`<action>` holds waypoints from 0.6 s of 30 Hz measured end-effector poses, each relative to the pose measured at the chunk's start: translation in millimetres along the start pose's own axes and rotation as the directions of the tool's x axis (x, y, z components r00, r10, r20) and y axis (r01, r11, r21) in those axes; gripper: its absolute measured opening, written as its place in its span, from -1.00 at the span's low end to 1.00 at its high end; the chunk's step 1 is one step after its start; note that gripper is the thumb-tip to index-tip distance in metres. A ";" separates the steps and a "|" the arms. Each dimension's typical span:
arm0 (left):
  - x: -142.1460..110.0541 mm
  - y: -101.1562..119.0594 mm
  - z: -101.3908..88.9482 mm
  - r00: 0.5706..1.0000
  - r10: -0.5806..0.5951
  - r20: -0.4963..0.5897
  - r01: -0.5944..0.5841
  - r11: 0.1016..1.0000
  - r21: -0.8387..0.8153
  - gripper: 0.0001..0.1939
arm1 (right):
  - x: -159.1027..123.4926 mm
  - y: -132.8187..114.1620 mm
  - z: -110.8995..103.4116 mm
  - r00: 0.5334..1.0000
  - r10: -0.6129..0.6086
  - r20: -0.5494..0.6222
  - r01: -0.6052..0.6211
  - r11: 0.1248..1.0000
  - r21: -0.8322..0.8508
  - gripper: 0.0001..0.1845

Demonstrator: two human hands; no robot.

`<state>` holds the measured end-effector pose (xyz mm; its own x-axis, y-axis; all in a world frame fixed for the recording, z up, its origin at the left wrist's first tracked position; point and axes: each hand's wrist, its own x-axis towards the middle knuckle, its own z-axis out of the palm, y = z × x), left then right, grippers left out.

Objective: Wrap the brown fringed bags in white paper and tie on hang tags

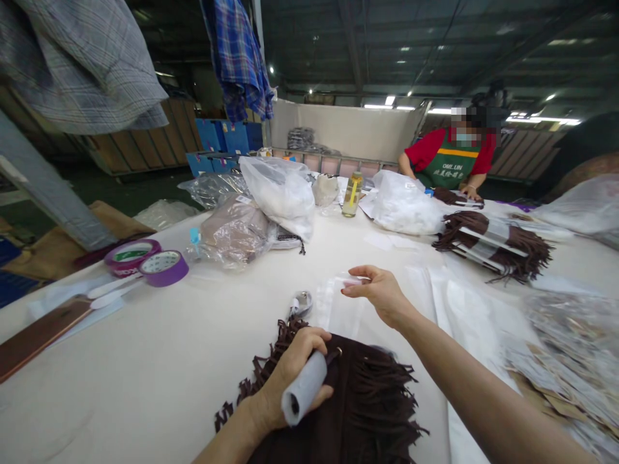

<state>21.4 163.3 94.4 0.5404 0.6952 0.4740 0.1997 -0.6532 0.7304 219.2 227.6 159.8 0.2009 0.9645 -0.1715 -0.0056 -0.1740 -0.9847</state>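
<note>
fringed item (380, 393), hands (382, 296) curled, left (290, 367) around pale roll (304, 386)

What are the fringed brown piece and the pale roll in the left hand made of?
The fringed brown piece looks like matte suede or imitation suede, judging by its soft, shineless strips. The pale roll in the left hand could be thin foam or paper: smooth, dull, rolled.

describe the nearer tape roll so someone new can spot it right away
On the left side of the white table, find the plastic-wrapped brown bundle. Just left of it, two purple rolls touch. The nearer tape roll is the one on the right, with a pale inner ring, while its neighbour shows green inside.
</note>
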 end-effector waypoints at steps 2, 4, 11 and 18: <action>-4.4 -2.9 -0.5 0.998 0.034 -0.060 -0.032 0.999 0.038 -0.61 | -0.3 0.9 -0.8 1.000 -0.008 -0.006 0.008 1.000 -0.004 -0.56; -7.3 -2.8 -2.6 0.990 0.130 -0.060 -0.122 0.985 0.122 -0.69 | 0.3 2.3 -1.2 1.000 -0.013 -0.014 0.013 1.000 -0.009 -0.55; -8.2 10.3 -3.3 0.922 0.349 0.165 -0.385 0.799 0.462 -0.79 | 2.6 5.5 0.0 0.999 -0.032 -0.019 0.031 0.999 -0.030 -0.57; -35.3 9.8 10.9 0.909 0.108 0.403 -0.333 0.770 0.545 -0.30 | 7.8 6.8 4.7 0.993 -0.116 -0.038 0.112 0.990 -0.084 -0.60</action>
<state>13.2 129.1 79.5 0.8420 0.4406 0.3112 0.4192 -0.8976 0.1365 216.0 234.9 151.6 0.2377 0.9698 -0.0551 0.0991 -0.0807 -0.9918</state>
